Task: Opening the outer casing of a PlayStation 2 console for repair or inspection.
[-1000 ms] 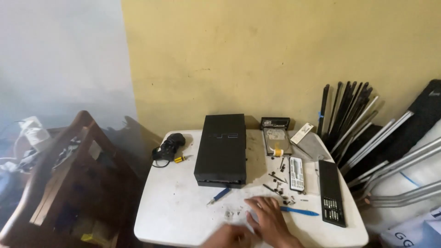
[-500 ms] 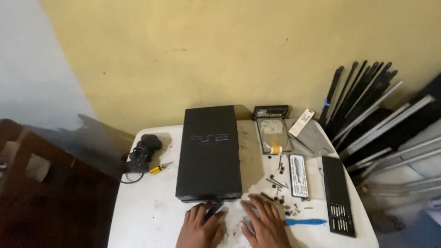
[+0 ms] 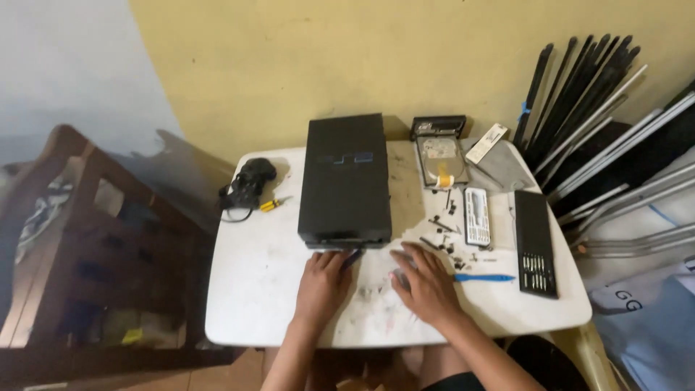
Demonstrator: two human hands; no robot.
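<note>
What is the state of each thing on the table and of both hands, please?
Black console: lying flat, closed.
Left hand: flat on table, at console's front edge.
Right hand: spread on table, near the loose screws.
Blue pry tool: lying loose.
Black bit case: open, flat.
Controller: lying with its cable.
White table: scuffed, dirty.

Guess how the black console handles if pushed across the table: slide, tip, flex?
The console lies flat on its broad face on the white table, so it would probably slide rather than tip. Its boxy hard shell looks stiff, so flex is unlikely. It seems fairly heavy for its size, so one hand pushing at a corner would likely turn it.
</note>
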